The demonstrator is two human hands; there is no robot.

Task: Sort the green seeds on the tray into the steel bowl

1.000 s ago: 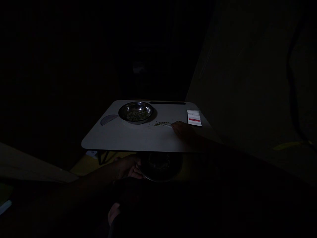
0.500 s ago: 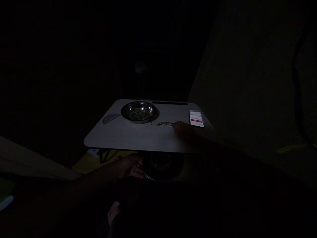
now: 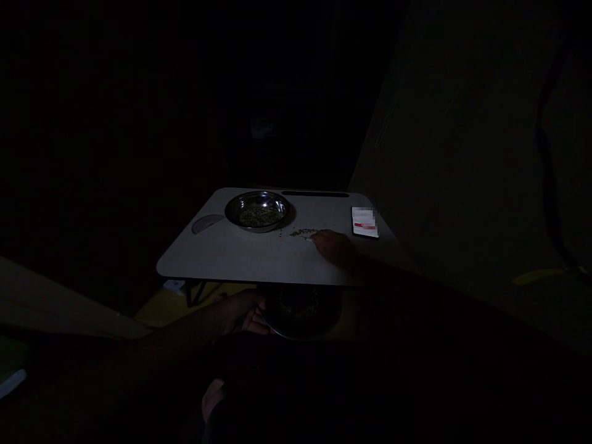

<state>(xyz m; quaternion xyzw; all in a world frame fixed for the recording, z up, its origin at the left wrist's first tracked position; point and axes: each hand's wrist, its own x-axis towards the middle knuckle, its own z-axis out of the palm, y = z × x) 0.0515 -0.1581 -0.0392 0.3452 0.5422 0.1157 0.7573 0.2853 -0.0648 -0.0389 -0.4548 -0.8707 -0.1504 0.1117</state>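
Note:
In the dim head view, my left hand [image 3: 252, 313] grips the rim of a dark round dish [image 3: 303, 317], held just below the table's front edge. A few pale bits show inside it. On the tabletop my right hand [image 3: 333, 245] is closed, with fingertips against a small spread of greenish grains [image 3: 303, 233]. A thin pale sliver shows at those fingertips; what it is stays too dark to make out. Left of the grains stands a shiny steel bowl [image 3: 282, 200] with more of the same grains on its bottom.
A white folding table [image 3: 222, 262] carries everything. At its right lies a lit phone [image 3: 365, 222]; at its left, a half-round protractor [image 3: 206, 223]. A dark slot [image 3: 315, 194] runs along the far edge. A wall [image 3: 462, 154] rises on the right.
My right hand has shifted slightly left, along the near side of the grains. My left hand keeps the dish in nearly the same place.

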